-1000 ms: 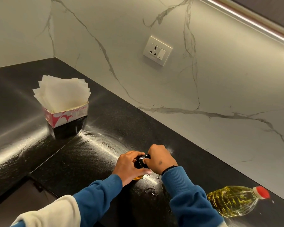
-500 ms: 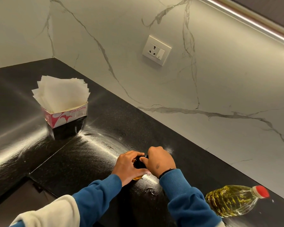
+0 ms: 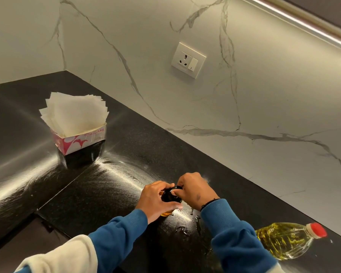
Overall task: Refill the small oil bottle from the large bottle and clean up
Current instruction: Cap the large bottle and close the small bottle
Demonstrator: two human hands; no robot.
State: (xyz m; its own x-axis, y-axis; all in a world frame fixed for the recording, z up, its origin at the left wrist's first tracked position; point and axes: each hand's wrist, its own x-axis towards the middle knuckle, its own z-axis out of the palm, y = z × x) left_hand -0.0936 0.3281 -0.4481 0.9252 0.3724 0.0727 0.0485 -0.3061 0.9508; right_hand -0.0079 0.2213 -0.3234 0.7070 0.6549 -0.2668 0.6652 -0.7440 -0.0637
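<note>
Watching both hands meet over the small oil bottle, I see my left hand wrapped around its body, holding it upright on the counter, while my right hand pinches the dark cap at the top. Over the last second the right hand's grip has rolled round the cap a little and the bottle has not shifted, so I judge the cap is being screwed on, with amber oil showing at the base. The large bottle lies on its side, well apart to the right, red cap on. Wet streaks sit on the counter near my right wrist; wiping likely comes next, and the napkin box waits far left.
</note>
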